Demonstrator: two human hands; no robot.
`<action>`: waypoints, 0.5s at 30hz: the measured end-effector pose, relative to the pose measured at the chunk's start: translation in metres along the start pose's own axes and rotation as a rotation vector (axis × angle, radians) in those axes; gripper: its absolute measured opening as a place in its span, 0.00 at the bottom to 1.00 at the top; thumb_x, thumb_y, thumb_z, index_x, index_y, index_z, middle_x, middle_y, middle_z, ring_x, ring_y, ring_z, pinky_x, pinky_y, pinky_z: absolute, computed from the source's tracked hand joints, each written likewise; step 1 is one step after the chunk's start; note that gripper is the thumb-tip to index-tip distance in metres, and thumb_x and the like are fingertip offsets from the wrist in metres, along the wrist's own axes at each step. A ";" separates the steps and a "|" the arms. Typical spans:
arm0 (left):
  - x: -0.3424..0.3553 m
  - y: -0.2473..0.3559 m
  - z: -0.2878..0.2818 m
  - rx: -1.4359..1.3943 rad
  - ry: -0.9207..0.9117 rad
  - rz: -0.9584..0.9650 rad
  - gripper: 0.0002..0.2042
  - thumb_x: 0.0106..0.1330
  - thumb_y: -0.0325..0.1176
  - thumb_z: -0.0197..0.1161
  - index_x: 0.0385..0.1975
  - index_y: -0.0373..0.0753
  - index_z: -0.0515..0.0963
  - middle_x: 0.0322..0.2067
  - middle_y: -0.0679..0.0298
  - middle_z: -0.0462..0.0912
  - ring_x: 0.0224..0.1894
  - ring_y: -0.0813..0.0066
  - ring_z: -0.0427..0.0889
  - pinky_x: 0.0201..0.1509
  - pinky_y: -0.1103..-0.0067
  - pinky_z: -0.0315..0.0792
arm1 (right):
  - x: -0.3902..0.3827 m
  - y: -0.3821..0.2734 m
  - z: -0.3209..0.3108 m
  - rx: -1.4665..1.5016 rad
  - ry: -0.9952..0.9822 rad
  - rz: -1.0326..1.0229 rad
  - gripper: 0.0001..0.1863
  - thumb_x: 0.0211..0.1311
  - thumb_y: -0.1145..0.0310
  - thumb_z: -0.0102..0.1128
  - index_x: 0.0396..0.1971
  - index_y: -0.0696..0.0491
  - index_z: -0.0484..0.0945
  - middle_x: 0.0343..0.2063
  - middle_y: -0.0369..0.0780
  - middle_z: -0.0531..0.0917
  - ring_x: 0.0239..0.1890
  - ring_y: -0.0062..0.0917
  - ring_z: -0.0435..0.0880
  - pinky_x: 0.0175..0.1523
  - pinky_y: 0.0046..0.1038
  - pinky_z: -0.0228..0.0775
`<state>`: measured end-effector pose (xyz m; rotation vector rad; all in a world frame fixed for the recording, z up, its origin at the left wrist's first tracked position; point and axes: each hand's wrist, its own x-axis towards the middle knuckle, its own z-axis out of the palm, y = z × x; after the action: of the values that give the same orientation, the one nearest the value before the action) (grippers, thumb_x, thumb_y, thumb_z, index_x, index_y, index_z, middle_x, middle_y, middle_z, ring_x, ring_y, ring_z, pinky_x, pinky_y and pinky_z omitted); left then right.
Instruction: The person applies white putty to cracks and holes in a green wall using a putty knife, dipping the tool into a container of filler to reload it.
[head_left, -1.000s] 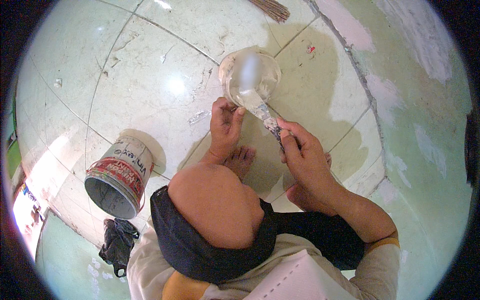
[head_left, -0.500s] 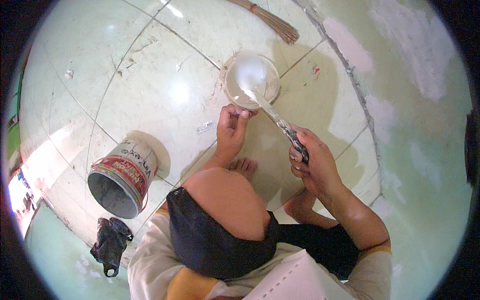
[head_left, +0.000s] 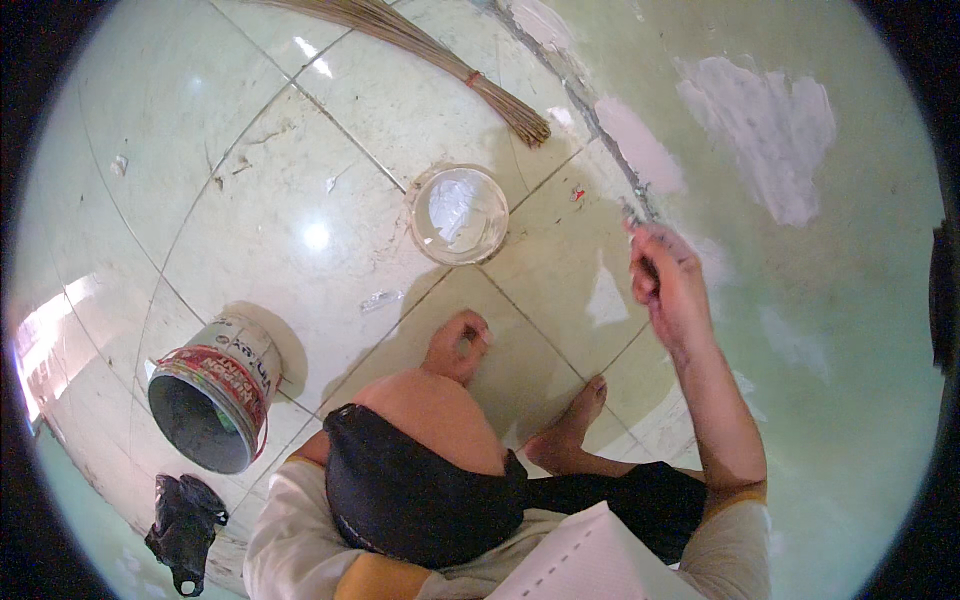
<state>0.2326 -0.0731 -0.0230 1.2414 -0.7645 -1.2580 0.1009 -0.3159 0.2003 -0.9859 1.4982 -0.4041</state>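
My right hand (head_left: 668,275) is raised beside the wall's lower edge, its fingers closed round a white-smeared tool (head_left: 630,218). Only a blurred bit of that tool shows, so its exact kind is unclear. Below the bowl, in front of my bent knee, my left hand (head_left: 457,345) is loosely curled with nothing in it. It is apart from the round, clear-looking bowl (head_left: 486,249), which stands on the tiles and holds white paste (head_left: 453,205).
A stick broom (head_left: 440,58) lies at the far side. At left a paint bucket (head_left: 235,350) is tipped on its side, with a black plastic bag (head_left: 186,525) nearer me. White patches (head_left: 765,130) mark the green wall (head_left: 860,320) on the right.
My right hand has lifted the tool out of the bowl and moved right and up toward the wall. My left hand has let go of the bowl and drawn back. The view has shifted.
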 end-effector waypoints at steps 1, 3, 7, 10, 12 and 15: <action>-0.009 -0.006 0.002 0.028 -0.094 -0.028 0.06 0.66 0.31 0.64 0.35 0.38 0.73 0.29 0.62 0.77 0.31 0.75 0.75 0.39 0.76 0.72 | 0.013 -0.006 -0.002 -0.062 0.030 -0.054 0.08 0.68 0.62 0.60 0.35 0.51 0.79 0.20 0.28 0.73 0.17 0.10 0.64 0.21 0.16 0.53; -0.016 -0.007 0.007 0.110 -0.281 -0.126 0.07 0.65 0.33 0.64 0.35 0.38 0.74 0.29 0.61 0.77 0.31 0.72 0.76 0.38 0.74 0.73 | 0.038 -0.016 -0.008 -0.162 0.077 -0.123 0.09 0.68 0.62 0.60 0.37 0.52 0.81 0.21 0.28 0.75 0.17 0.10 0.66 0.21 0.16 0.53; -0.020 0.003 0.008 0.197 -0.370 -0.215 0.07 0.65 0.35 0.63 0.35 0.39 0.76 0.29 0.57 0.78 0.30 0.64 0.78 0.37 0.69 0.74 | 0.084 -0.019 -0.011 -0.267 0.157 -0.180 0.11 0.68 0.60 0.61 0.36 0.53 0.83 0.21 0.30 0.77 0.18 0.11 0.68 0.21 0.17 0.55; -0.019 0.000 0.006 0.144 -0.329 -0.168 0.08 0.65 0.36 0.63 0.35 0.38 0.76 0.29 0.56 0.78 0.29 0.62 0.78 0.37 0.68 0.74 | 0.120 -0.014 -0.018 -0.405 0.184 -0.210 0.13 0.68 0.58 0.60 0.36 0.53 0.83 0.20 0.30 0.77 0.18 0.11 0.67 0.20 0.18 0.55; -0.017 0.002 0.005 0.144 -0.350 -0.177 0.09 0.65 0.37 0.63 0.35 0.38 0.76 0.29 0.55 0.78 0.30 0.61 0.78 0.37 0.67 0.74 | 0.146 -0.018 -0.028 -0.553 0.201 -0.233 0.14 0.67 0.57 0.59 0.36 0.53 0.83 0.20 0.30 0.77 0.17 0.11 0.66 0.19 0.19 0.54; -0.015 0.008 0.007 0.187 -0.380 -0.221 0.09 0.64 0.38 0.63 0.34 0.38 0.76 0.29 0.55 0.78 0.30 0.61 0.78 0.37 0.66 0.73 | 0.168 -0.032 -0.029 -0.755 0.232 -0.280 0.17 0.66 0.56 0.58 0.34 0.55 0.84 0.19 0.34 0.79 0.15 0.15 0.68 0.20 0.23 0.58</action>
<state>0.2253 -0.0614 -0.0106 1.2779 -1.0591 -1.6621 0.1009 -0.4710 0.1231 -1.8042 1.7677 -0.1392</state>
